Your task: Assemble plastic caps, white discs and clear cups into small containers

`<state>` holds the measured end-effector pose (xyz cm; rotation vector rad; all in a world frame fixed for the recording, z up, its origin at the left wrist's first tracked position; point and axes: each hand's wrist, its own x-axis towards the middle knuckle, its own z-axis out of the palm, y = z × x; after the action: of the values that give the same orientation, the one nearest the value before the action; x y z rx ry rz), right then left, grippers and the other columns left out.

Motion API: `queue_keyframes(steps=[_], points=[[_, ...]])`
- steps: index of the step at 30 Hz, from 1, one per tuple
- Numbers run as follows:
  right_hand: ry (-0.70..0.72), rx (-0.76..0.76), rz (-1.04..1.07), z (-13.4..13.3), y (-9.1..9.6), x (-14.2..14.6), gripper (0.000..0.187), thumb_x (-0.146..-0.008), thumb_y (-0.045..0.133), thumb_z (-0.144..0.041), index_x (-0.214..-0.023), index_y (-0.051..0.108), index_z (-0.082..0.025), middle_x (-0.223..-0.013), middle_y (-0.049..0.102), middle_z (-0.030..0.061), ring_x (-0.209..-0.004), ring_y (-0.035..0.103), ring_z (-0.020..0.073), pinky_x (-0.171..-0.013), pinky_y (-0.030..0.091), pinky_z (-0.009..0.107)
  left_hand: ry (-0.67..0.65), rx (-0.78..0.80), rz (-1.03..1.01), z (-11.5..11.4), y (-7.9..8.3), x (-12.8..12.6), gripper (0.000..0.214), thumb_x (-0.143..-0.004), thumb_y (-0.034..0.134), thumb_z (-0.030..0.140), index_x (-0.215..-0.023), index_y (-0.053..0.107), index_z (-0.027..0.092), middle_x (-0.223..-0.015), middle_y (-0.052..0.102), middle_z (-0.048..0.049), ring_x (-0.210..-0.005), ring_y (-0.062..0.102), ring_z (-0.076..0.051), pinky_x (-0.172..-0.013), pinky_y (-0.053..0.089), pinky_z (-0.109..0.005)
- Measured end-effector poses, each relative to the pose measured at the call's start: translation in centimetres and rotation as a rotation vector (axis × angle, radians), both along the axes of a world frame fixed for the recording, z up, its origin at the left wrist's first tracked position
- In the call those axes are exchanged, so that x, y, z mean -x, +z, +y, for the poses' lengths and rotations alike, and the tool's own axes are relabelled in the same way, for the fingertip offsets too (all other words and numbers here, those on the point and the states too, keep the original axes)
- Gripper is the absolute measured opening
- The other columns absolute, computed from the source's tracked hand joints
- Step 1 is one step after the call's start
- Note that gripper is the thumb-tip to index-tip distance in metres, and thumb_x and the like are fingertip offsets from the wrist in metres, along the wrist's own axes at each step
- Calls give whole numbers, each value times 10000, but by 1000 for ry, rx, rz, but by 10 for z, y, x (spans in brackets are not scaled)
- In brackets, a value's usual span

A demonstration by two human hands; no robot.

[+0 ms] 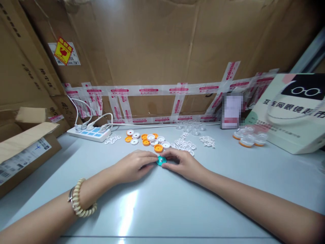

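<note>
A small teal disc [159,162] with a pale knob at its centre is on the grey table between my hands. My left hand [138,164] comes from the left, its thumb and fingertips closed at the disc's left edge. On the other side, my right hand [182,163] pinches the disc between thumb and fingers. Just beyond the hands stands an orange round cup [158,148], in front of a loose group of white rings [150,137] and more orange ones. Small white plastic parts [186,145] lie in a pile beyond my right hand.
A white power strip [88,134] with plugs stands back left, near an open cardboard box [30,149]. Clear domed pieces [193,127] lie at the back. On the right are clear-topped orange pieces [250,137], an upright phone [231,110] and a paper bag [291,118].
</note>
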<state>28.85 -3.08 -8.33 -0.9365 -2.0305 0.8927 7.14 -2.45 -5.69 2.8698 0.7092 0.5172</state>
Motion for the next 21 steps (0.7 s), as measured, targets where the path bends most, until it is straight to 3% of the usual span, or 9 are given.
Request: queue_keyframes(steps=[10,21], points=[[-33,-51,11,1,-3,-1,134,-767,622,-240,-893,648,-201,-885,669,31,-827,637,162,-772,521,293,-25,26,-36,0,-3,-1,329,-890,425,160,-1195,543,176,-1149,624,-85,-1017,596,-166,-880,485,-286],[-45,-156,-73,0,-3,-3,135,-797,600,-252,-913,658,-216,-898,683,40,-830,631,171,-734,507,294,3,-7,-27,0,-7,1,358,-876,431,144,-1215,535,196,-1173,614,-89,-1035,594,-185,-882,494,-327]])
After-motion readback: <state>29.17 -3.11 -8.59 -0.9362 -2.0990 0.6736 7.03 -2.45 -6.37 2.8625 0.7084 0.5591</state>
